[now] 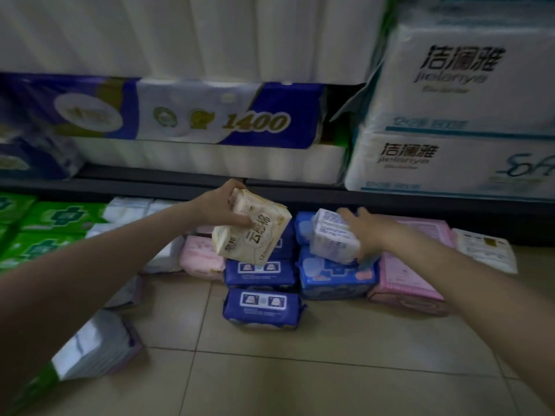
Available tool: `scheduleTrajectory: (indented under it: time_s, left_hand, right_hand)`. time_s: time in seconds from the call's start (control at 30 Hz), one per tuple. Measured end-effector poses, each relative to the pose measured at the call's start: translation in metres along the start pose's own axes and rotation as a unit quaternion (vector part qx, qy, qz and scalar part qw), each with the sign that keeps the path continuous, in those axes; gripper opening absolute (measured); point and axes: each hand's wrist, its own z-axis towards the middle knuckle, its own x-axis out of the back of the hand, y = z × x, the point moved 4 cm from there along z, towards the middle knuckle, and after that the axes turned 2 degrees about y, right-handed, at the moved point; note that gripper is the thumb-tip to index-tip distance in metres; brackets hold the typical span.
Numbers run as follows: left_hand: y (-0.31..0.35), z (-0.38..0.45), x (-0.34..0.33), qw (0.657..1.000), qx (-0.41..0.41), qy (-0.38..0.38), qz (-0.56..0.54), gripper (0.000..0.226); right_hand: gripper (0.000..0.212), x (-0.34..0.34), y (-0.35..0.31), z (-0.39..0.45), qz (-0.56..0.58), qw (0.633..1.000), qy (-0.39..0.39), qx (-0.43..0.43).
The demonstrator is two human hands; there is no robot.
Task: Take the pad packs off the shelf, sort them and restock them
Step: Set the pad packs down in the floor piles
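Note:
My left hand holds a cream pad pack tilted in the air above the floor piles. My right hand grips a white pack with purple print over a light blue pack. Dark blue packs lie in a row on the tiled floor below the cream pack. Pink packs lie to the right, with a smaller pale pink pack to the left. A cream-white pack lies at the far right.
Green packs fill the lowest shelf at left, white packs beside them. White packs lie on the floor at lower left. Toilet-paper bundles and white tissue cases sit on the dark shelf above. Beige tiles spread in front.

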Motion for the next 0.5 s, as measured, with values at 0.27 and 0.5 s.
scheduleTrajectory:
  time_s: [0.27, 0.5]
  left_hand:
    - [-0.014, -0.017, 0.031, 0.999, -0.005, 0.031, -0.013, 0.077]
    - [0.060, -0.012, 0.016, 0.984, -0.086, -0.070, 0.137, 0.083]
  right_hand:
    - [0.077, 0.035, -0.024, -0.004, 0.099, 0.974, 0.191, 0.078]
    - [0.093, 0.046, -0.019, -0.025, 0.251, 0.955, 0.124, 0.100]
